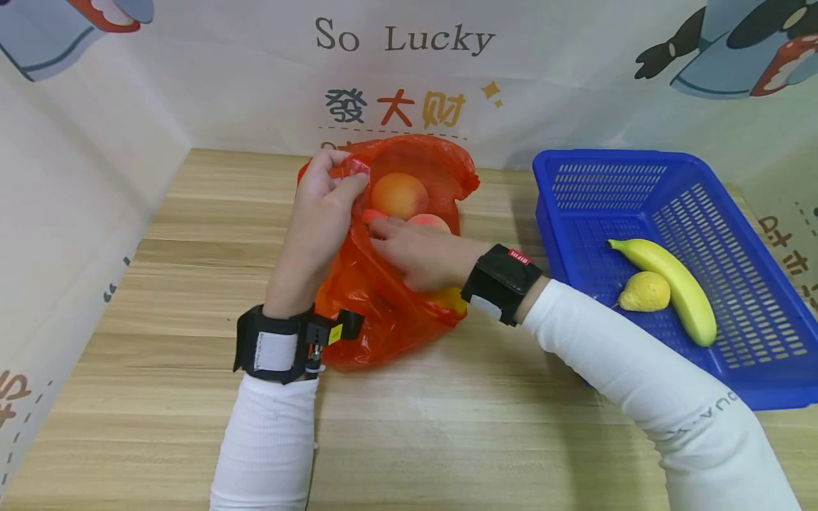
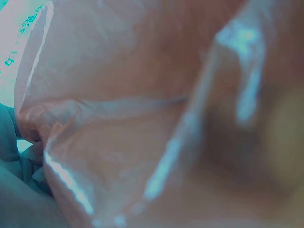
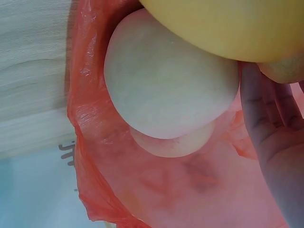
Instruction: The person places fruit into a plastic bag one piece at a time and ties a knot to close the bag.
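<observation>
A red plastic bag (image 1: 377, 319) sits on the table with its mouth spread. My left hand (image 1: 322, 206) pinches the left side of its rim between thumb and fingers; the left wrist view is mostly blurred red film (image 2: 118, 152). Inside the bag are an orange-tinted peach (image 1: 399, 195), a pinker peach (image 1: 429, 223) and a yellow fruit (image 1: 450, 299), partly covered. My right hand (image 1: 424, 252) reaches into the mouth. In the right wrist view its fingers (image 3: 256, 109) extend beside the yellow fruit (image 3: 223, 28) and a pale peach (image 3: 171, 76), their tips partly hidden.
To the right stands a blue plastic basket (image 1: 767, 284) holding a banana (image 1: 677, 284) and a small yellow pear (image 1: 645, 292). My right forearm crosses in front of its near left side. Printed white sheeting (image 1: 255, 85) rises behind the wooden table (image 1: 192, 284).
</observation>
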`<state>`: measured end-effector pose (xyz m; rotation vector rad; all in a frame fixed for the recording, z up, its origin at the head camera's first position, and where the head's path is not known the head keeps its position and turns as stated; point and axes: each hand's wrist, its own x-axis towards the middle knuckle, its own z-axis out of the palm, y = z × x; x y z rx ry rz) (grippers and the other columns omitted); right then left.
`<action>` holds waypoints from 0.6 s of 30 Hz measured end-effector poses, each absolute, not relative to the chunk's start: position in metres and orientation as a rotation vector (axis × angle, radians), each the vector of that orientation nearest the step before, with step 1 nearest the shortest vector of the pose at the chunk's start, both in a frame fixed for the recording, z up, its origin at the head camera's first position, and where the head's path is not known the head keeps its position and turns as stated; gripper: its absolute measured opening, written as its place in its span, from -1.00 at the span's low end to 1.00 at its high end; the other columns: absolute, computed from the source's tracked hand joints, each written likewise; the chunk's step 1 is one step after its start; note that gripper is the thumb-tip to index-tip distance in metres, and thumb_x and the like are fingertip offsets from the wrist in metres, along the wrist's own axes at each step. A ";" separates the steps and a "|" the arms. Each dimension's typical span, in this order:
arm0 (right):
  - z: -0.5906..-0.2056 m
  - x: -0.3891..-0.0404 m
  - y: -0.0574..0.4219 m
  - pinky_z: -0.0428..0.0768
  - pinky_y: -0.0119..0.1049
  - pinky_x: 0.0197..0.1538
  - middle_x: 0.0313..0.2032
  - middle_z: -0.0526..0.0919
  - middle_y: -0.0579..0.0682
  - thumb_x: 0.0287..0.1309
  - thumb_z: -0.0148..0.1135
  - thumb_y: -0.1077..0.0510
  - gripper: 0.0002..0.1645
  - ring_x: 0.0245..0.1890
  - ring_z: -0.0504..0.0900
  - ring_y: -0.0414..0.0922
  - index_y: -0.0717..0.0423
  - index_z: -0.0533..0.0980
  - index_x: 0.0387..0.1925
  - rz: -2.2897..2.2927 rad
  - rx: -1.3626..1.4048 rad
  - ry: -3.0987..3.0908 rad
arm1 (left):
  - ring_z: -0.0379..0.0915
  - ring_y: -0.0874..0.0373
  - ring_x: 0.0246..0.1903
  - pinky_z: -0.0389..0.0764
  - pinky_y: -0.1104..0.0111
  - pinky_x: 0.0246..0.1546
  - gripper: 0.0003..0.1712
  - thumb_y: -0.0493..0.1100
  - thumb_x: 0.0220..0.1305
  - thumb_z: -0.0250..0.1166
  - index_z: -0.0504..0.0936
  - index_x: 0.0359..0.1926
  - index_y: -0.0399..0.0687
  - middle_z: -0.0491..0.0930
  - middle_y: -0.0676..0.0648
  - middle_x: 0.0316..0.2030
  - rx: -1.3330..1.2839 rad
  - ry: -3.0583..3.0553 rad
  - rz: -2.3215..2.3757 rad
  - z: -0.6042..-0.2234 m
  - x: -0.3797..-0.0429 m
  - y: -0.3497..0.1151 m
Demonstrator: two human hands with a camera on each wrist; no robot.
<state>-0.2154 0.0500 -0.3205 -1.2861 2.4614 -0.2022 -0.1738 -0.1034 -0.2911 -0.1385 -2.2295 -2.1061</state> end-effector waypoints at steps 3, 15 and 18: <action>-0.321 -0.215 0.050 0.26 -0.13 0.49 0.35 0.28 0.01 0.18 0.33 0.18 -0.27 0.39 0.24 -0.06 0.02 0.31 0.37 -0.201 -1.295 2.462 | 0.44 0.09 -0.31 0.63 0.36 -0.11 -0.83 -0.16 0.50 -0.03 0.28 0.04 -0.03 0.46 -0.04 -0.32 -0.138 -2.234 -2.107 -0.291 -0.173 -0.103; -0.303 -0.215 0.059 0.54 -0.14 0.26 0.26 0.42 -0.02 0.15 0.37 0.13 -0.26 0.24 0.40 -0.08 -0.08 0.35 0.36 -0.114 -1.279 2.533 | 0.43 0.12 -0.37 0.62 0.46 -0.23 -0.88 -0.17 0.50 -0.03 0.29 -0.01 -0.01 0.43 -0.02 -0.40 -0.158 -2.201 -2.155 -0.290 -0.174 -0.104; -0.296 -0.216 0.064 0.55 -0.17 0.23 0.14 0.48 -0.03 0.13 0.40 0.08 -0.29 0.17 0.42 -0.09 -0.09 0.39 0.32 -0.145 -1.278 2.545 | 0.43 0.12 -0.38 0.62 0.48 -0.25 -0.87 -0.18 0.50 -0.03 0.28 0.00 -0.01 0.44 -0.03 -0.37 -0.160 -2.194 -2.161 -0.290 -0.173 -0.104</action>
